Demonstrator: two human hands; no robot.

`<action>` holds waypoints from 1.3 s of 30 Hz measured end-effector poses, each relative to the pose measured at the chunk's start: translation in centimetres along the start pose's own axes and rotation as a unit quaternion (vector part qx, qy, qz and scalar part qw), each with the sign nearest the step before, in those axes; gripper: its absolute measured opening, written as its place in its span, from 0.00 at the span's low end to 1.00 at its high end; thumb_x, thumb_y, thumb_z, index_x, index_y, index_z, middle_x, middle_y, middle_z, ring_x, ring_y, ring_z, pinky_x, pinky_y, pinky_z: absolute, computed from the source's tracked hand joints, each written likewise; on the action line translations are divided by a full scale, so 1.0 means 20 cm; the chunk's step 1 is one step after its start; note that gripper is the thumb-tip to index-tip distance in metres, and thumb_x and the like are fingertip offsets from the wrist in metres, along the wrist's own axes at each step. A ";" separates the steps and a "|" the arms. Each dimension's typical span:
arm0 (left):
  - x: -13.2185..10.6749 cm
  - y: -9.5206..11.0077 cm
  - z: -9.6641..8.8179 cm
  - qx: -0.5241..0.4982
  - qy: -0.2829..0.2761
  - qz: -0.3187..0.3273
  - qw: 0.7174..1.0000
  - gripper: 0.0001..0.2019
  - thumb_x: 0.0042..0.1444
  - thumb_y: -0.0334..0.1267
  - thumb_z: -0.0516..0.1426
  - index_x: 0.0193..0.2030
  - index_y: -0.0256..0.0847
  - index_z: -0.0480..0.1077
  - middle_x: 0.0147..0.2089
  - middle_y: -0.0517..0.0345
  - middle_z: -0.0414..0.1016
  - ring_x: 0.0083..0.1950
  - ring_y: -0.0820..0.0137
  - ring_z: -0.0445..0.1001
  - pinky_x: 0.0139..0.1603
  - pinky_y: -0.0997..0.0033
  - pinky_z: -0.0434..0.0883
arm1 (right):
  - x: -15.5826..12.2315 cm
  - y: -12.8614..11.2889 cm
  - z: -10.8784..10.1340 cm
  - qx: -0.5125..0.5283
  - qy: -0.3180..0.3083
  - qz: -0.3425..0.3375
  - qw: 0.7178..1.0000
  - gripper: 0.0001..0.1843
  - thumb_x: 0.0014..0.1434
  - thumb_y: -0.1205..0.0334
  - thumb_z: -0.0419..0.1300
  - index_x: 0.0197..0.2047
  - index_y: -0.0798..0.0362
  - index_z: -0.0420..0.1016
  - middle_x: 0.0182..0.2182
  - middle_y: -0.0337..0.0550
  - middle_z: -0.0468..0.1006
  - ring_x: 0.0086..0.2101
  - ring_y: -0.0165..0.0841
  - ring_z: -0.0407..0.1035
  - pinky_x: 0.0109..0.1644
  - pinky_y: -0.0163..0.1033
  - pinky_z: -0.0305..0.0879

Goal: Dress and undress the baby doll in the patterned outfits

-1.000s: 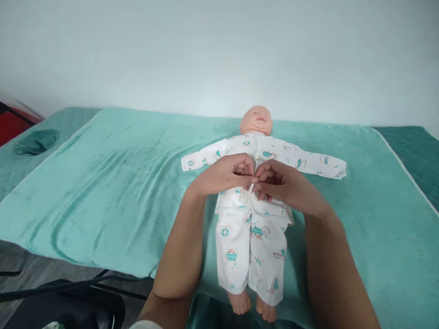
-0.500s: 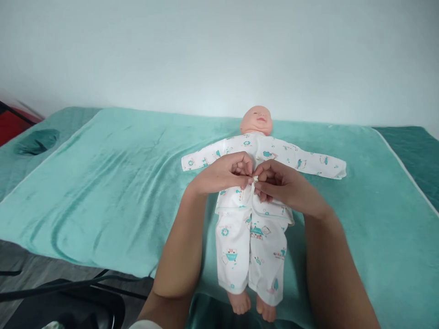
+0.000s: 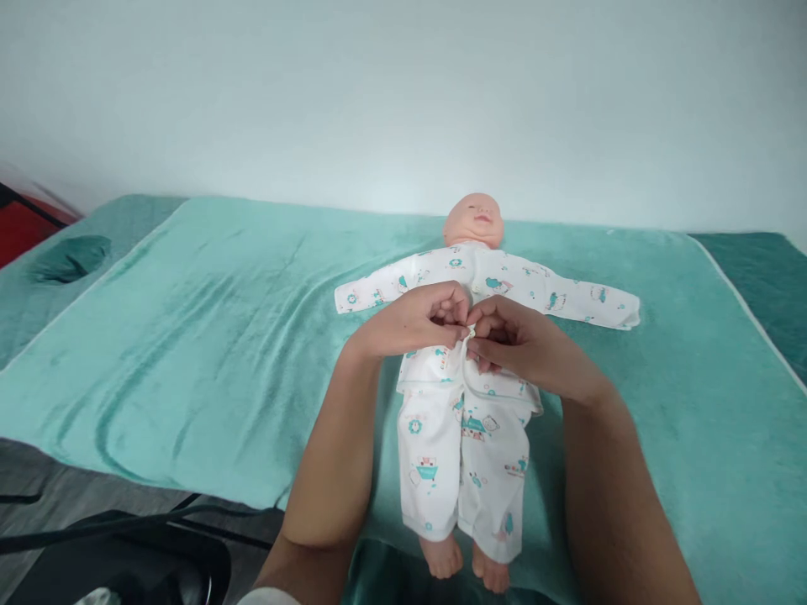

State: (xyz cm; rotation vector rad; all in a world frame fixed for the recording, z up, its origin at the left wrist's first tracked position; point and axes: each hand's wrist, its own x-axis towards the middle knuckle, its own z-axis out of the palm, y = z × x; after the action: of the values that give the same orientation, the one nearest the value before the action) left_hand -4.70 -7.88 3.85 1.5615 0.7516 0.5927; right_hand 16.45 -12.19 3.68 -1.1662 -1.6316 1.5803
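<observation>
A baby doll (image 3: 474,220) lies on its back, dressed in a white printed shirt (image 3: 435,361) and matching trousers (image 3: 429,458). Over its belly, my left hand (image 3: 425,315) pinches the shirt's front edge between thumb and fingers. My right hand (image 3: 517,340) meets it from the other side, its fingertips closed on the shirt front at a small pale button (image 3: 472,332). The fingertips of both hands nearly touch. Fingers partly hide the button and the cloth around it. Both sleeves are spread outward, and the doll's bare feet (image 3: 442,556) show below the trousers.
A green cover (image 3: 189,353) with folds lies over the bed under the doll. There is a hole (image 3: 72,259) in the bed's left end. A pale wall (image 3: 403,101) rises behind. A black chair (image 3: 126,559) stands at the lower left, beside the bed.
Both hands stay pinched at the shirt front with only slight finger movement. The whole view has shifted very slightly; the doll lies as before.
</observation>
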 end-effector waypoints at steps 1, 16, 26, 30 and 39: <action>0.00 0.00 0.00 0.003 -0.001 0.001 1.000 0.07 0.50 0.30 0.59 0.36 0.41 0.66 0.30 0.65 0.69 0.31 0.76 0.69 0.31 0.74 0.65 | 0.00 0.00 0.00 -0.005 0.003 0.002 1.000 0.10 0.61 0.66 0.62 0.46 0.47 0.70 0.32 0.35 0.78 0.31 0.29 0.73 0.34 0.34 0.70; 0.01 0.00 0.01 0.006 0.017 -0.003 1.000 0.08 0.46 0.27 0.57 0.33 0.41 0.65 0.28 0.67 0.63 0.28 0.79 0.61 0.27 0.76 0.58 | 0.00 -0.02 0.01 -0.007 0.013 0.000 1.000 0.11 0.60 0.67 0.62 0.46 0.47 0.71 0.29 0.34 0.77 0.28 0.27 0.70 0.32 0.33 0.68; -0.02 0.02 -0.03 0.017 -0.059 -0.048 0.997 0.05 0.52 0.30 0.59 0.37 0.40 0.68 0.30 0.63 0.77 0.27 0.78 0.73 0.27 0.78 0.68 | 0.01 -0.02 0.01 0.026 0.024 -0.001 0.999 0.09 0.65 0.60 0.61 0.48 0.49 0.71 0.28 0.37 0.78 0.25 0.27 0.71 0.28 0.33 0.69; -0.01 0.02 -0.03 0.026 -0.043 -0.047 0.998 0.06 0.59 0.39 0.60 0.39 0.40 0.71 0.29 0.62 0.78 0.23 0.79 0.71 0.27 0.77 0.69 | 0.01 -0.01 -0.02 0.066 0.037 -0.047 0.996 0.09 0.65 0.56 0.63 0.45 0.50 0.72 0.27 0.36 0.78 0.24 0.27 0.72 0.25 0.32 0.67; -0.03 0.02 -0.05 0.066 -0.010 -0.031 0.997 0.18 0.62 0.50 0.60 0.29 0.38 0.73 0.27 0.60 0.74 0.22 0.79 0.69 0.26 0.76 0.65 | 0.03 0.03 -0.01 0.098 0.158 -0.100 0.977 0.10 0.63 0.53 0.65 0.39 0.48 0.71 0.27 0.36 0.76 0.23 0.29 0.69 0.24 0.35 0.67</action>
State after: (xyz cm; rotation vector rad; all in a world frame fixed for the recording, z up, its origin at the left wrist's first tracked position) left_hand -5.77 -7.67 4.41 1.6566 0.8347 0.4887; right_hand 16.50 -11.64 3.11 -1.0506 -1.3099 1.3177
